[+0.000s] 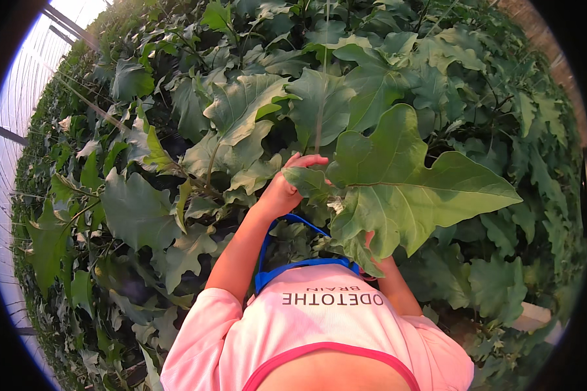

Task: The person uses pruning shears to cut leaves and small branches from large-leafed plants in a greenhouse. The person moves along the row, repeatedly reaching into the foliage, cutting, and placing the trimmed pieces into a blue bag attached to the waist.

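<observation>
My left hand [285, 189] reaches in among broad, lobed green leaves that look like eggplant foliage. Its upper fingers are stretched to the right, and the edge of a small leaf [308, 183] covers part of the palm and the other fingers. A large, bright leaf [404, 189] spreads to the right of that hand. Behind it my right hand [370, 238] is mostly hidden; only a sliver of skin shows, so its grip cannot be made out. A small, pale, withered-looking flower [336, 206] sits between the two hands.
Against my waist is a blue band or rim [287, 268] with a loop, green leaves showing within it. Dense foliage [137, 208] surrounds me. A thin upright string [320, 111] runs through the plants. Pale sheeting with dark bars [6, 176] stands at far left.
</observation>
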Tool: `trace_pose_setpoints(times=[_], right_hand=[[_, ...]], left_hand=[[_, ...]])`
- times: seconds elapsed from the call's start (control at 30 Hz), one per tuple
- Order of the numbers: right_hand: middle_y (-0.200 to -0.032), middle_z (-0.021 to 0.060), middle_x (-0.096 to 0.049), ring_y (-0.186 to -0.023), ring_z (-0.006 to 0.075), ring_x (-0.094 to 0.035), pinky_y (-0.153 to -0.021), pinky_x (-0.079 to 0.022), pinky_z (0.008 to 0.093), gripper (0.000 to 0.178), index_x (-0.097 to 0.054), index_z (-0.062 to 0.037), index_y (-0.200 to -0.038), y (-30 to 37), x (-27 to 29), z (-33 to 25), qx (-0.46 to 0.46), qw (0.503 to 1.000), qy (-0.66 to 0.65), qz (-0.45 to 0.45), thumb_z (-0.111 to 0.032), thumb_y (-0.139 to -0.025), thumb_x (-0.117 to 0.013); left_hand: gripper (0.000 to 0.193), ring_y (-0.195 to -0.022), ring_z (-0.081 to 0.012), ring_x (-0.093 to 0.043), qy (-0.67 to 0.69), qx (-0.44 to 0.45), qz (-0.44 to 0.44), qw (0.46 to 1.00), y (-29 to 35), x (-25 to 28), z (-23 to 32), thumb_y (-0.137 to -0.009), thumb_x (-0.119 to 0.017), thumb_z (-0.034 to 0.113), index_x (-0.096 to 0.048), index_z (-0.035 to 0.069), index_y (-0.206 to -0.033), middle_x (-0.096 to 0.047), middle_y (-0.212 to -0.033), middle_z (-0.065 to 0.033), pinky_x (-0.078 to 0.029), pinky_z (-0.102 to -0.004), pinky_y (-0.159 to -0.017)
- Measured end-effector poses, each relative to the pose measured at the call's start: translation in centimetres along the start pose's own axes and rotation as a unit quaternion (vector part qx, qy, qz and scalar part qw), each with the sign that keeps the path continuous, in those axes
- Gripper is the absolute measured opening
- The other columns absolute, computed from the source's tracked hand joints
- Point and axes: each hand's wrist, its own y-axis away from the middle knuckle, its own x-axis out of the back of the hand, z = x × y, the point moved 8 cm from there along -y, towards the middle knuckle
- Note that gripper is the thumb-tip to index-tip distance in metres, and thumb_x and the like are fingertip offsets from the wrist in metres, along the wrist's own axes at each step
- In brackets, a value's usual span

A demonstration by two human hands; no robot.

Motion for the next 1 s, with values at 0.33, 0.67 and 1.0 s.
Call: trace_pose_setpoints(times=[0.33,0.67,1.0], right_hand=[[-0.133,0.0134,-0.057,-0.124,0.0393,-0.047,-0.107,-0.037,0.0491,0.066,-0.054,-0.0087,-0.129,-7.5,-7.6,-8.9,0.195,0.905,0.377,-0.012,-0.016,-0.072,-0.085],[-0.132,0.0156,-0.056,-0.128,0.0432,-0.048,-0.111,-0.035,0.0517,0.066,-0.054,-0.0071,-0.127,-8.0,-14.0,-8.1,0.238,0.889,0.375,-0.112,-0.011,-0.070,-0.085],[-0.133,0.0179,-0.054,-0.129,0.0448,-0.046,-0.110,-0.038,0.0510,0.065,-0.053,-0.0044,-0.128,-4.9,-9.9,-4.6,0.199,0.918,0.335,-0.072,-0.010,-0.071,-0.084]], left_hand=[[0.060,-0.086,-0.0176,-0.066,-0.017,0.079,0.391,0.917,-5.2,7.2,-8.1,-0.079,-0.080,-0.002,-0.043,0.001,-0.125,-0.057,-0.117,-0.0103,-0.055,-0.0310,-0.073],[0.091,-0.099,-0.0176,-0.059,0.077,0.168,0.422,0.888,1.2,13.2,-6.7,-0.080,-0.060,-0.017,-0.009,0.011,-0.150,-0.054,-0.110,-0.0075,-0.050,-0.0326,-0.085],[0.048,-0.113,-0.0231,-0.062,0.256,0.007,0.320,0.912,8.5,3.1,-1.7,-0.083,-0.064,-0.014,-0.049,0.004,-0.126,-0.064,-0.113,-0.0108,-0.043,-0.0459,-0.111]])
